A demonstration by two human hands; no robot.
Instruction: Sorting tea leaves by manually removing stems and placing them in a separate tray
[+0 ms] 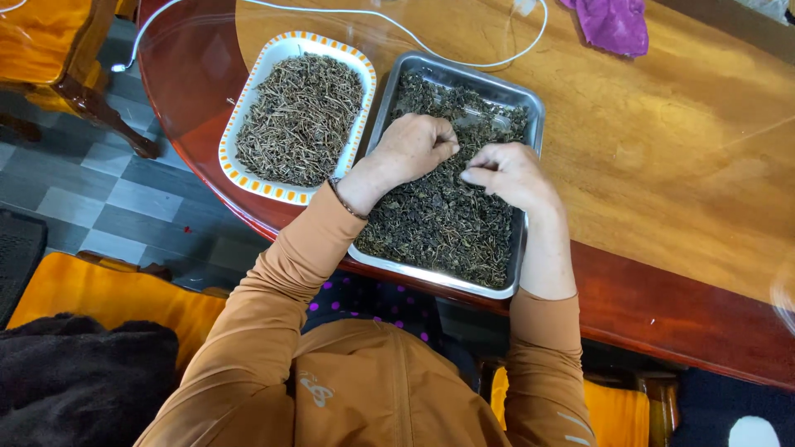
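Head view: you're mid-sort, not close to finished. The steel tray in front of you holds a thick layer of dark dried leaves and stems, spread from the far corner to the near rim, with a thinner patch of bare metal showing at the far end. Beside it on your left, the oval dish with the orange-checked rim is already well loaded with a mound of paler dried stems, so a good share looks separated out. My read: roughly the middle of the job, with most of the tray's contents not yet gone through.

Fingers: your left hand is curled knuckles-up over the tray's centre, fingers drawn together and tips pressed down into the leaf pile; whether they pinch a piece I cannot tell, the tips are hidden. Your right hand sits just beside it, nearly touching, thumb and forefinger closed together in a pinch pointing toward the left hand. Something small may be nipped there, but it's too small to confirm.

Both wrists rest over the tray, which sits at the near edge of the glossy wooden desk, slightly overhanging. A white cable runs behind both containers and a purple cloth lies well apart at the far side.
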